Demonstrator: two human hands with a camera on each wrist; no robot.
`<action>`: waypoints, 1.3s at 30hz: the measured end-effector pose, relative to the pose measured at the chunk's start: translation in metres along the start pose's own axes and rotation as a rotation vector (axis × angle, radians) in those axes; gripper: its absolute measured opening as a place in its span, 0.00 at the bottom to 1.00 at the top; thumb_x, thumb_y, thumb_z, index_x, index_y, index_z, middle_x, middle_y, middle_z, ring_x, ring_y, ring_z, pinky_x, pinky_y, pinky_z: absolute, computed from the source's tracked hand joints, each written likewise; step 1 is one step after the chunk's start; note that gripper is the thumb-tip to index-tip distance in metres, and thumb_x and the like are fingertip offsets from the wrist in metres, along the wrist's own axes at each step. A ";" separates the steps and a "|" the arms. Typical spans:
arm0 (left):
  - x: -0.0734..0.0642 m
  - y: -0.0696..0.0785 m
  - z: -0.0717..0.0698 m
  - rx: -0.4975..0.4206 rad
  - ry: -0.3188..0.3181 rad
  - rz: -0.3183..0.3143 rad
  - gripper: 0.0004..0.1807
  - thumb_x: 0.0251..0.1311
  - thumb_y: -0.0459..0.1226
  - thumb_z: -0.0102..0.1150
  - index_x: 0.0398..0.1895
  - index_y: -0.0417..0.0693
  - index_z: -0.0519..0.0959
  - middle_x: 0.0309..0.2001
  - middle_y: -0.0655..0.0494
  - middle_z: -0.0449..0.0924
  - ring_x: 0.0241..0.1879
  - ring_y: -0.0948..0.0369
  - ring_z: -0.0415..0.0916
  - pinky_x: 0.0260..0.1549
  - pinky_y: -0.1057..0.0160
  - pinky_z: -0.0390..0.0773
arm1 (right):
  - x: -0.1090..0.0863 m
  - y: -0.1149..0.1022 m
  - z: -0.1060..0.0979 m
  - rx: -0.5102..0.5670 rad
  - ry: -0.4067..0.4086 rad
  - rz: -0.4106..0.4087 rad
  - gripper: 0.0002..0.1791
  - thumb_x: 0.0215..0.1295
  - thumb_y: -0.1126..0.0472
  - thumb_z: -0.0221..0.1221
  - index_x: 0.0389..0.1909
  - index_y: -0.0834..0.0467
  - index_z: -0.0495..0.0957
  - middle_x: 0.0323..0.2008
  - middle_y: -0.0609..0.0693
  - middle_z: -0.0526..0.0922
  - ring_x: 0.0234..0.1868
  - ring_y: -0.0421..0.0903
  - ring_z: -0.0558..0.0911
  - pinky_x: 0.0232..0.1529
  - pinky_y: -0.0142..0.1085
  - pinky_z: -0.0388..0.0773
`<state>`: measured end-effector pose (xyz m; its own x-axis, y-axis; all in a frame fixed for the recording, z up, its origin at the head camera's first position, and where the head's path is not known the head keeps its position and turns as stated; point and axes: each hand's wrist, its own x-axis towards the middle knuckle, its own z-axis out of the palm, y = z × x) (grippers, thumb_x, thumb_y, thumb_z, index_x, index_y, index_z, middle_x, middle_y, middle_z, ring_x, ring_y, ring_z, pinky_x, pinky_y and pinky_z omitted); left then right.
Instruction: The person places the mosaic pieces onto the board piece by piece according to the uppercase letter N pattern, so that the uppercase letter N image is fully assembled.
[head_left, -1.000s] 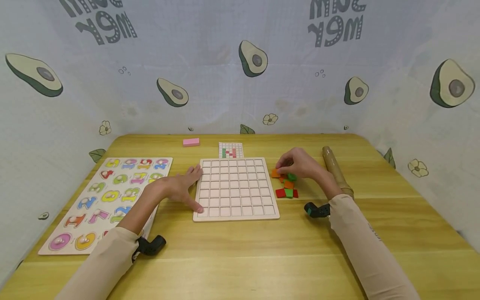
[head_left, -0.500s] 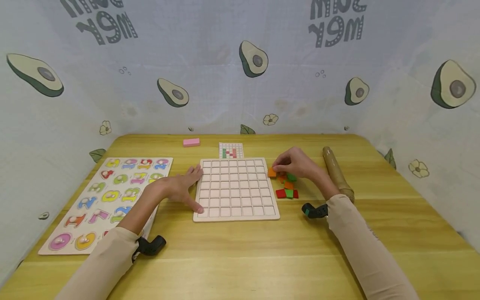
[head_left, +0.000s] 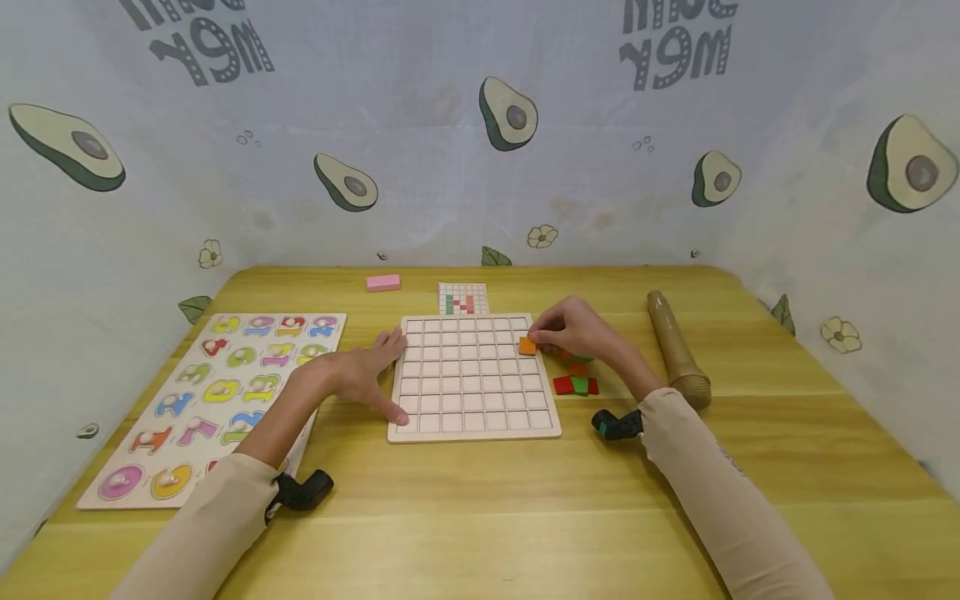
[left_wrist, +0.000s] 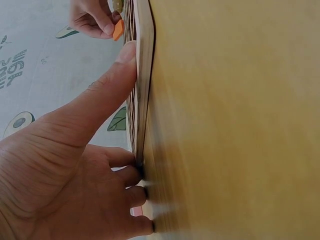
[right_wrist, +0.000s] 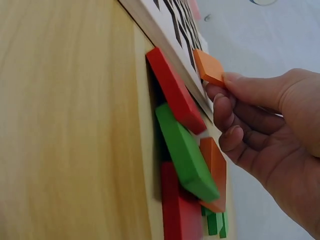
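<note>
A pale wooden grid board (head_left: 471,435) lies flat in the middle of the table. My left hand (head_left: 360,373) rests at its left side, fingers spread, the thumb on the near left corner. In the left wrist view, the thumb (left_wrist: 102,95) presses the board's edge. Between thumb and fingertips, my right hand (head_left: 573,327) pinches an orange square tile (head_left: 528,346) over the board's right column, near the far corner. The right wrist view shows this tile (right_wrist: 209,67) tilted. Below that hand lie red tiles (right_wrist: 175,90), a green tile (right_wrist: 186,152) and another orange tile (right_wrist: 214,172).
A number puzzle board (head_left: 202,392) lies on the left. Behind the grid board are a small card with a coloured grid pattern (head_left: 462,298) and a pink block (head_left: 383,283). A brown stick-like tube (head_left: 675,346) lies right of my right hand.
My right hand has moved left with the orange tile, from the loose pile to above the grid board's right column. The left hand has stayed in place.
</note>
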<state>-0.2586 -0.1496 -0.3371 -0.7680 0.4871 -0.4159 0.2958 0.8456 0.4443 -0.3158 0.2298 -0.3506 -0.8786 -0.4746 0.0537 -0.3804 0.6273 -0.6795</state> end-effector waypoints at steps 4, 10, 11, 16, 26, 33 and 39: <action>0.000 0.000 0.000 0.002 0.004 0.000 0.74 0.59 0.60 0.79 0.89 0.44 0.35 0.88 0.46 0.20 0.85 0.34 0.27 0.79 0.29 0.40 | 0.003 -0.004 0.003 -0.013 0.009 0.002 0.08 0.76 0.66 0.66 0.42 0.67 0.91 0.28 0.53 0.88 0.28 0.48 0.81 0.31 0.34 0.78; 0.001 -0.001 0.000 0.002 0.004 0.007 0.73 0.59 0.59 0.79 0.89 0.42 0.35 0.88 0.45 0.21 0.86 0.39 0.25 0.80 0.30 0.38 | 0.004 -0.008 0.007 -0.005 0.028 -0.017 0.07 0.75 0.67 0.67 0.41 0.67 0.91 0.29 0.54 0.90 0.30 0.50 0.84 0.32 0.33 0.80; 0.001 -0.001 0.000 0.003 0.004 0.007 0.74 0.59 0.59 0.79 0.89 0.42 0.35 0.88 0.44 0.21 0.86 0.39 0.25 0.80 0.30 0.38 | 0.004 -0.008 0.008 -0.001 0.029 -0.020 0.07 0.75 0.67 0.67 0.41 0.67 0.91 0.30 0.54 0.90 0.30 0.50 0.84 0.33 0.33 0.80; 0.001 -0.001 0.000 0.003 0.002 0.008 0.74 0.59 0.59 0.79 0.89 0.42 0.35 0.88 0.44 0.20 0.86 0.40 0.25 0.80 0.31 0.38 | 0.008 -0.010 0.015 -0.006 0.033 -0.025 0.07 0.74 0.67 0.68 0.43 0.68 0.91 0.32 0.54 0.91 0.31 0.47 0.83 0.34 0.32 0.79; 0.000 0.001 -0.001 0.008 0.001 0.004 0.74 0.59 0.59 0.79 0.89 0.43 0.34 0.88 0.45 0.20 0.86 0.39 0.25 0.80 0.31 0.38 | 0.010 -0.019 0.025 -0.015 0.063 0.014 0.09 0.75 0.64 0.68 0.44 0.67 0.92 0.36 0.56 0.92 0.32 0.46 0.80 0.34 0.33 0.76; 0.002 -0.003 0.000 -0.001 0.003 0.009 0.73 0.59 0.58 0.79 0.89 0.43 0.35 0.88 0.45 0.20 0.86 0.38 0.25 0.80 0.30 0.38 | 0.009 -0.023 0.027 -0.007 0.070 0.001 0.09 0.76 0.64 0.67 0.44 0.67 0.92 0.37 0.57 0.92 0.32 0.47 0.84 0.35 0.34 0.78; 0.001 -0.002 0.000 -0.002 0.008 0.013 0.73 0.59 0.58 0.79 0.89 0.42 0.36 0.88 0.44 0.21 0.86 0.41 0.24 0.80 0.30 0.38 | 0.010 -0.023 0.027 -0.011 0.085 -0.009 0.09 0.76 0.64 0.67 0.44 0.66 0.92 0.36 0.57 0.92 0.31 0.47 0.83 0.35 0.35 0.78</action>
<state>-0.2595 -0.1508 -0.3384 -0.7688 0.4963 -0.4033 0.3050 0.8388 0.4509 -0.3078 0.1936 -0.3544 -0.8963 -0.4265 0.1219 -0.3910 0.6300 -0.6710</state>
